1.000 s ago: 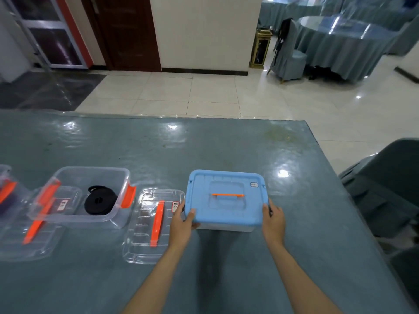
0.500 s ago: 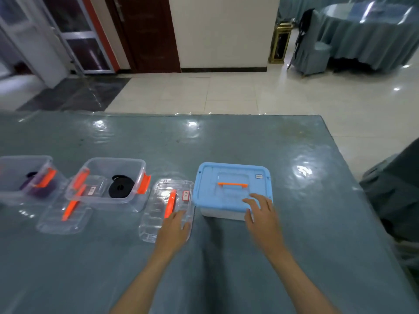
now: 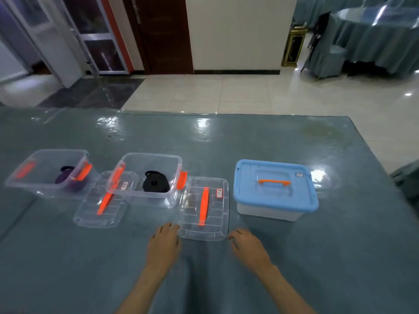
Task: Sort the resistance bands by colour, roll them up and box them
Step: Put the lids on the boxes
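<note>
A box with a blue lid (image 3: pixel 275 188) stands closed at the right of the table. Left of it a clear lid with an orange handle (image 3: pixel 205 207) lies flat. A clear open box (image 3: pixel 149 180) holds a rolled black band (image 3: pixel 156 184). Further left another clear box (image 3: pixel 47 173) holds a purple band (image 3: pixel 69 179), and a second clear lid (image 3: pixel 103 202) lies between the two boxes. My left hand (image 3: pixel 164 242) lies flat at the near left corner of the clear lid. My right hand (image 3: pixel 246 245) rests on the table by the lid's near right corner. Both hold nothing.
The grey-blue table (image 3: pixel 249 137) ends at the far edge and slants away on the right. A grey chair (image 3: pixel 408 180) stands past the right edge. Tiled floor and covered round tables (image 3: pixel 374 35) lie beyond.
Both hands let go of the blue-lidded box and drew back towards me, to either side of the clear lid's near edge. The view swung left, showing the purple-band box.
</note>
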A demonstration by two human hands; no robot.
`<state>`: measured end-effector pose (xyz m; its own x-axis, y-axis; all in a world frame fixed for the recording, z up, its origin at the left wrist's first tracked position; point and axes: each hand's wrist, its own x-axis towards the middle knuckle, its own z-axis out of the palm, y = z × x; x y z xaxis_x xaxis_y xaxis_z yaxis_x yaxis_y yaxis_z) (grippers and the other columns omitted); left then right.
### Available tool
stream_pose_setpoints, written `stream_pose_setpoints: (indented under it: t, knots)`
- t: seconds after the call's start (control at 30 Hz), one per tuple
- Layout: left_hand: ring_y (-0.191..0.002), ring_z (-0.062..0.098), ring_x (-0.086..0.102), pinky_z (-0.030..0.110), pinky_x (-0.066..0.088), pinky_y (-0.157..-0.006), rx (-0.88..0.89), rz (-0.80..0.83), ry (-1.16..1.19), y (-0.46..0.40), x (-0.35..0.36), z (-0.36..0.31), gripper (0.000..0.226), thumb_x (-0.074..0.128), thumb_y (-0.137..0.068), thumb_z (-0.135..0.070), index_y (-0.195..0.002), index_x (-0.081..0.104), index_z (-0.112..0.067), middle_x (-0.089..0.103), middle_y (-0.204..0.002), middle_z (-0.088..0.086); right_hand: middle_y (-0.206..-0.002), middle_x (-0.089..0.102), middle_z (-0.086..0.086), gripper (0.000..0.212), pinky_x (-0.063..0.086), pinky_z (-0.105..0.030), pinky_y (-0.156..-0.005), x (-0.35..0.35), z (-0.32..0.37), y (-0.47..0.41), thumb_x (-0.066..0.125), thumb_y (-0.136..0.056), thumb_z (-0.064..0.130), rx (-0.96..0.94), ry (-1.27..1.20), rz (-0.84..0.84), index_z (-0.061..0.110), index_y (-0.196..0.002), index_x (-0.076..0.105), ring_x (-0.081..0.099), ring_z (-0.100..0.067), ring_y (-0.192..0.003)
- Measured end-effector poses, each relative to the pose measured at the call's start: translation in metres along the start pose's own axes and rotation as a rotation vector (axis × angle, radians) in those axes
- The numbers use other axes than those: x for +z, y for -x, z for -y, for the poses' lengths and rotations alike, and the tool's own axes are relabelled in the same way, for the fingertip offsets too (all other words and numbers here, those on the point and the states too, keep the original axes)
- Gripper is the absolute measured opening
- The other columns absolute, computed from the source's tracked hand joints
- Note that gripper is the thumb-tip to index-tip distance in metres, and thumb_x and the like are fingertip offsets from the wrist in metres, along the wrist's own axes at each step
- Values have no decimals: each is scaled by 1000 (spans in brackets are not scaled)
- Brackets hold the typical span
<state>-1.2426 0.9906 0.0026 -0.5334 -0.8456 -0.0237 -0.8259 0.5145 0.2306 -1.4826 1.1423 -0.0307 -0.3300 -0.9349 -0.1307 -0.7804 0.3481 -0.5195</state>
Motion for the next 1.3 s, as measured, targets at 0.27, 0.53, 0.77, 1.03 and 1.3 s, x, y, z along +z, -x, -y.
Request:
stream_pose_setpoints:
  t: [0.27, 0.53, 0.77, 1.03, 1.3]
  knots:
    - [-116, 28, 61, 43, 52, -90, 237, -228, 149, -56, -45, 72, 48, 78, -73, -3, -117, 69, -20, 66, -125, 4, -131, 59, -2, 35, 47, -29, -101, 61, 82, -48, 54, -99, 11, 189, -41, 56, 17, -132, 65, 60, -22, -119]
    - [-158, 33, 23, 61, 28, -123, 166, -42, -1, -91, -36, 150, 108, 80, -74, -7, -163, 26, -35, 29, -169, 13, -129, 53, -6, 53, 51, -38, -99, 88, 121, -92, 58, -88, 5, 362, -49, 23, 14, -140, 55, 58, -27, -114]
    - [-161, 32, 7, 59, 33, -121, 192, -28, 43, -88, -31, 154, 111, 70, -79, -8, -166, 7, -36, 10, -174, 10, -128, 52, -16, 51, 48, -45, -103, 95, 126, -145, 63, -96, 12, 620, -158, -120, 6, -144, 46, 53, -35, -119]
    - [-160, 35, 13, 61, 38, -117, 219, -56, 22, -88, -27, 156, 116, 76, -75, -13, -167, 7, -33, 12, -174, 12, -116, 64, -16, 25, 49, -38, -81, 89, 119, -180, 60, -100, 21, 761, -13, -173, 3, -117, 57, 64, -36, -105]
    - [-160, 37, 12, 63, 36, -118, 223, -69, 63, -88, -24, 157, 116, 76, -73, -10, -167, 11, -32, 9, -174, 13, -69, 65, -5, 21, 41, -28, -54, 61, 124, -165, 75, -79, 27, 809, -132, -161, 11, -71, 64, 61, -22, -61]
